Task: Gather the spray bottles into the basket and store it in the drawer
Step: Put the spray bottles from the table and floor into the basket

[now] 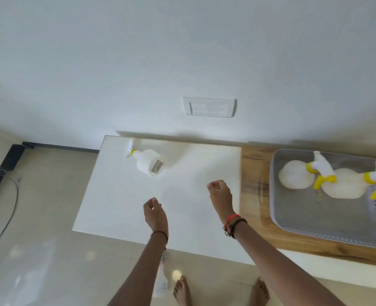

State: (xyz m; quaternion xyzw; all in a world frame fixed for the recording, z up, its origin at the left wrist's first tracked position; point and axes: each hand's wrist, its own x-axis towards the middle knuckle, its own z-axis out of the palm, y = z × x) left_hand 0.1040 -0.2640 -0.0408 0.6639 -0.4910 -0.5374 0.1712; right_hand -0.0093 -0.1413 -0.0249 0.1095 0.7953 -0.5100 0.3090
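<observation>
One spray bottle (148, 161) lies on its side near the far left corner of the white surface (121, 206), nozzle end pointing to the far left edge, base w/ a label facing the near right. It's white w/ a yellow collar.

Basket (297, 226) is grey, perforated, sitting on a wooden board (252, 195) at the right side of the surface. Inside it: 2 more white spray bottles. The left one (296, 176) has a yellow collar and trigger, and the right one (342, 184) lies just beside it, touching or overlapping; its head runs off toward the right frame edge.

Left hand (154, 212) hovers over the near part of the surface, fingers loosely curled in, holding nothing. Right hand (220, 195) is a bit farther in, also loosely curled and empty. Both are well apart from the lone bottle, w/ the right hand between that bottle and the basket. Right wrist has a red band and dark bracelets; left wrist has a thin dark band.

Wall behind has a white switch plate (209, 107) above the far edge. Bare feet (181, 290) on the tiled floor by the near edge. A dark cable (6, 219) runs across the floor at left. No drawer is in view.
</observation>
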